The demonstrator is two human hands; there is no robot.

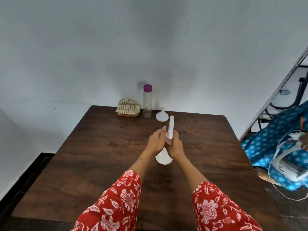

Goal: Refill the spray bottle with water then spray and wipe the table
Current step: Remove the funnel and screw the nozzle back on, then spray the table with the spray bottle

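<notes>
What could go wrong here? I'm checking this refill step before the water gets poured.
1. Both hands, left hand and right hand, grip the neck of the spray bottle; if the top comes off with a jerk, the bottle may tip on the table.
2. The funnel sits apart near the far edge; pouring from the water bottle without it would likely spill.

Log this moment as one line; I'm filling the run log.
step: opening sprayer | both hands grip white plastic spray bottle | upright on dark wooden table | white funnel unused
</notes>
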